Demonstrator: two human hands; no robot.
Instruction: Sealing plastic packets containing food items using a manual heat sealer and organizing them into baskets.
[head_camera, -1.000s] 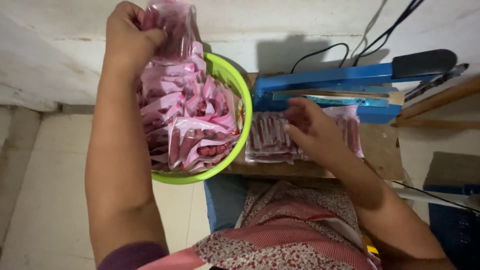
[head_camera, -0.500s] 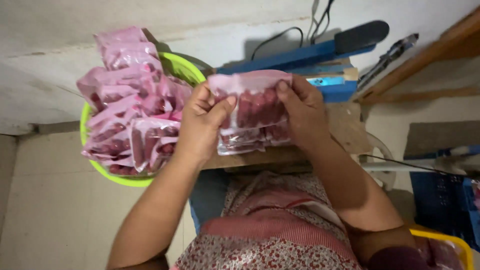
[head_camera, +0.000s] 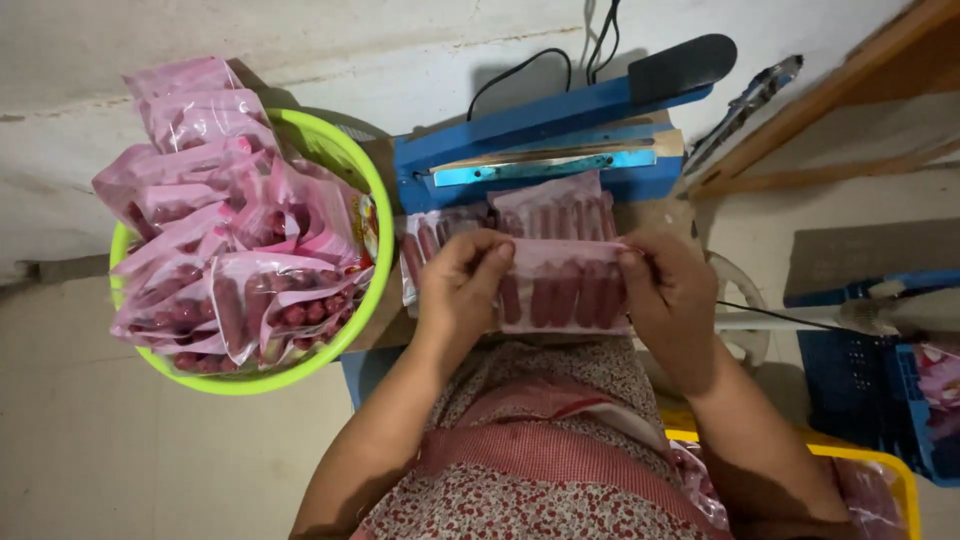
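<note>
Both hands hold one clear plastic bag of red sausages (head_camera: 562, 288) flat, just above the near edge of a small wooden table (head_camera: 672, 215). My left hand (head_camera: 462, 285) pinches the bag's left end and my right hand (head_camera: 667, 290) pinches its right end. Two more filled bags (head_camera: 548, 212) lie on the table behind it, in front of a blue impulse heat sealer (head_camera: 545, 140) whose arm is raised.
A lime-green basin (head_camera: 345, 175) heaped with pink sausage bags (head_camera: 215, 230) stands at the left of the table. A blue crate (head_camera: 868, 385) is at the right, a yellow basin rim (head_camera: 880, 460) at the lower right. Black cables run up the white wall.
One second ago my left hand was at the basin with a bag and my right rested on the table's bags. Now both hands hold one bag, lowered and flattened.
</note>
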